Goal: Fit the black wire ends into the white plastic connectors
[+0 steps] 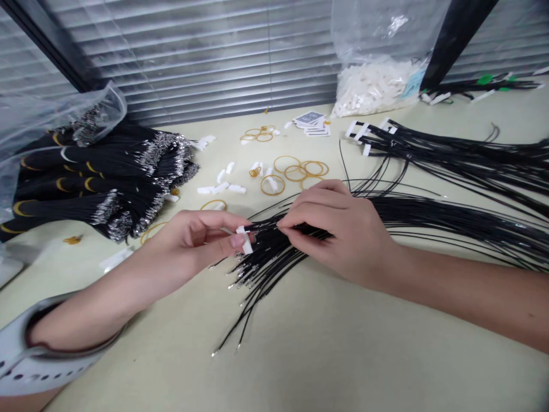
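Observation:
Between the thumb and fingers of my left hand (206, 237) is a small white connector housing (245, 240). My right hand (334, 223) pinches a thin black wire (268, 224) close to its end, just right of the housing. Whether that wire's tip is inside the housing I cannot tell. Below both hands a loose bundle of black wires (274, 257) fans out to the left, with small metal terminals (246, 277) on the ends. The bundle runs off to the right under my right hand.
Rubber bands (295, 169) and loose white housings (221, 187) lie beyond my hands. Banded black wire bundles (86, 177) are piled at left. Wires with white connectors (412, 140) lie at right. Behind stand a bag of white parts (373, 88), some cards (311, 121) and a window blind (206, 57).

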{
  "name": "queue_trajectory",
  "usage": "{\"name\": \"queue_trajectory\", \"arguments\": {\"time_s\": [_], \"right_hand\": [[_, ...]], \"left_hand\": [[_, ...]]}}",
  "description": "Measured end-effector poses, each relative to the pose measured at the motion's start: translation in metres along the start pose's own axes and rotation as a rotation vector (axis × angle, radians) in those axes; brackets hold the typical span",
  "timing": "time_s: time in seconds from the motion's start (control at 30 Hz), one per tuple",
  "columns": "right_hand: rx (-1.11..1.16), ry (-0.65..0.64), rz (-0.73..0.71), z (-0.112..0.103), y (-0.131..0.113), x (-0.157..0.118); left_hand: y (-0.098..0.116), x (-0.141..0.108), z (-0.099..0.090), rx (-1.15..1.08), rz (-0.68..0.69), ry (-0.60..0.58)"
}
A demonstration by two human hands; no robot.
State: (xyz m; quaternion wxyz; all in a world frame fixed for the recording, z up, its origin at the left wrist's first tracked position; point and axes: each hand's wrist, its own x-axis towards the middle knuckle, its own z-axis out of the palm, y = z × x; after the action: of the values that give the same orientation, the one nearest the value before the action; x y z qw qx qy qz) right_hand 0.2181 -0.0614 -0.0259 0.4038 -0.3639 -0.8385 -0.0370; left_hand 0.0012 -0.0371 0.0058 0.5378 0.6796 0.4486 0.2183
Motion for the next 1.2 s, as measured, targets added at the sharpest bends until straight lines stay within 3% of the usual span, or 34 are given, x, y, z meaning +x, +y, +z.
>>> {"name": "queue_trajectory", "arguments": {"time_s": [0.27,0.53,0.93,1.07,1.2], "right_hand": [[-0.030,-0.036,-0.010,0.0000,0.0012,-0.0011],[0.038,0.016,-0.024,0.0007,0.0018,-0.0017],[0.026,-0.047,-0.076,0.0014,-0.0017,-0.0016],[-0.013,-0.035,-0.085,0.0016,-0.0019,-0.0015],[-0.043,0.054,-0.059,-0.0053,-0.0056,0.0013]], "left_hand": [[0.0008,-0.0020,0.0020,0.036,-0.034,-0.023],[-0.0019,0.0005,0.0010,-0.038,-0.027,0.001],[0.0027,-0.0043,0.0065,0.135,-0.011,-0.030],[0.0051,-0.0043,0.0075,0.135,0.018,0.002],[0.0032,-0.0011,0.0049,0.171,0.053,0.107]]}}
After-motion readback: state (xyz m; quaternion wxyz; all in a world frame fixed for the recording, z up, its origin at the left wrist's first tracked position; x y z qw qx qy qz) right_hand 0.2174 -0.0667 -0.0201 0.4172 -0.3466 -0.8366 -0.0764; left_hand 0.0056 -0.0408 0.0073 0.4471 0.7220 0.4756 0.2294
